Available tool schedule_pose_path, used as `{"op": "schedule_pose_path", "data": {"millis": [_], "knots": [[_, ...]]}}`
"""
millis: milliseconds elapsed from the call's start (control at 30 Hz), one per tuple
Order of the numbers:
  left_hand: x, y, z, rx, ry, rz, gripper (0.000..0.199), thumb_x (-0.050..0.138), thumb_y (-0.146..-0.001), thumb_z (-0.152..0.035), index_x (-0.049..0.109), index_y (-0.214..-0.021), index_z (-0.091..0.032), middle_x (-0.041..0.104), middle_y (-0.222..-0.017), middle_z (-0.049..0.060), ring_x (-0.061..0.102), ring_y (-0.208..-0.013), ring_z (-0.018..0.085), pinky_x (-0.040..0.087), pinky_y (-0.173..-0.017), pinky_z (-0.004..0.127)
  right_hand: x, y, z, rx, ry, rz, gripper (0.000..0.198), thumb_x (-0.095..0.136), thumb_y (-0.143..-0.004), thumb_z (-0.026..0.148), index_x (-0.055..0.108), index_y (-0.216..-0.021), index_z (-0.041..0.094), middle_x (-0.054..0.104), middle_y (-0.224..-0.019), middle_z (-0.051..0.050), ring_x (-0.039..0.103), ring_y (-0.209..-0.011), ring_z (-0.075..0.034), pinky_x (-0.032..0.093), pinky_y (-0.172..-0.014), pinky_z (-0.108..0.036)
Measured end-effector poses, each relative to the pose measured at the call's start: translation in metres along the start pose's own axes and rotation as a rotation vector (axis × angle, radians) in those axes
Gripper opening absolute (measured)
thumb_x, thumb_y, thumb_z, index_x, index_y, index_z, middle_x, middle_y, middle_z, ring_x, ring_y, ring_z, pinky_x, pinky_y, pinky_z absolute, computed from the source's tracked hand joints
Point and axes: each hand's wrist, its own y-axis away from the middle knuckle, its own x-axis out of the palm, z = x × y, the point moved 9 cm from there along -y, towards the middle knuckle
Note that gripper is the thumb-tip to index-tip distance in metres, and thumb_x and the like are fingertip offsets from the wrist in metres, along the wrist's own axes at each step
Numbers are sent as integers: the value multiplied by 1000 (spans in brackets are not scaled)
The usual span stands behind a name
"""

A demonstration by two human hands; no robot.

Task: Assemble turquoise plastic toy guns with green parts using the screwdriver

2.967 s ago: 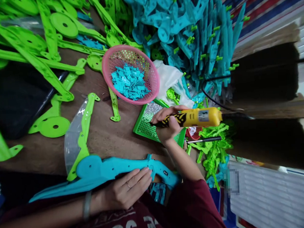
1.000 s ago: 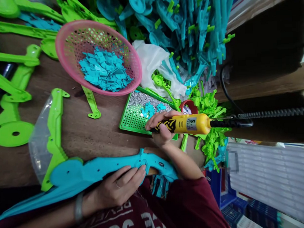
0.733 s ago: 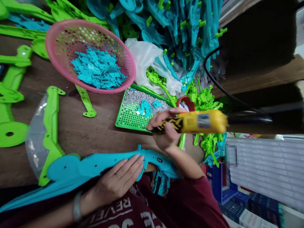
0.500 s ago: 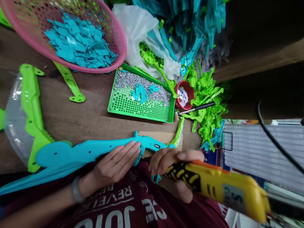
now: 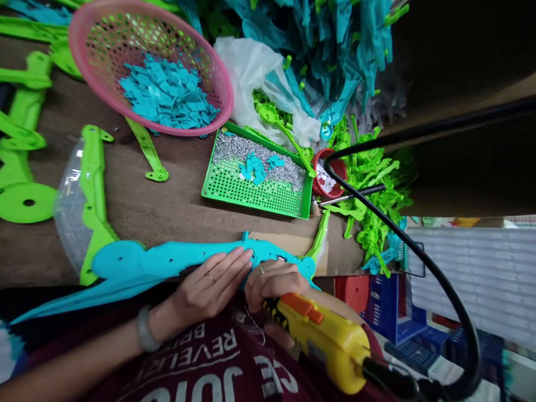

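A long blue plastic part, shaped like the body of a toy bow or gun, lies along the table's front edge. My left hand rests on it, fingers stretched out flat across its middle; the thumb is hidden. In my right hand is a yellow electric screwdriver with an orange switch, its front end low beside the blue part and its tip hidden. A black cable runs from the tool's rear. The right fingers wrap round the tool's front, close to my left fingertips.
Behind the part stands a green tray with many small screws and blue pieces. A pink basket holds blue clips. Beside a red cup lie a brush and heaped green parts. A green part with clear film lies left.
The electric screwdriver and my right hand have moved left and closer to my left hand. The cable now loops across the right side. The view has shifted; my left hand stays on the blue part.
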Motion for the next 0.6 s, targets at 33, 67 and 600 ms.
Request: {"op": "schedule_pose_path", "data": {"millis": [33, 67, 600], "knots": [[0, 0, 0, -4, 2, -6, 36, 43, -101, -6, 57, -134, -1, 54, -144, 19, 52, -135, 31, 43, -112, 44, -5, -9, 9, -68, -77, 50, 38, 59, -87, 61, 46, -107, 32, 55, -56, 10, 56, -41, -11, 51, -43, -22], [0, 0, 0, -13, -1, -12, 36, 42, -101, -7, 57, -134, -1, 54, -144, 18, 51, -135, 30, 42, -113, 44, -16, -20, 17, -133, -165, 50, 36, 60, -87, 56, 47, -108, 30, 57, -57, 9, 57, -42, -11, 51, -42, -22], [20, -48, -56, 144, -88, 124, 37, 44, -98, -22, 66, -126, -10, 64, -134, 11, 57, -119, 24, 48, -88, 34, -114, -89, -70, -65, -188, -555, 31, 65, -84, 41, 42, -101, 29, 52, -58, 11, 50, -41, -11, 43, -41, -24]]}}
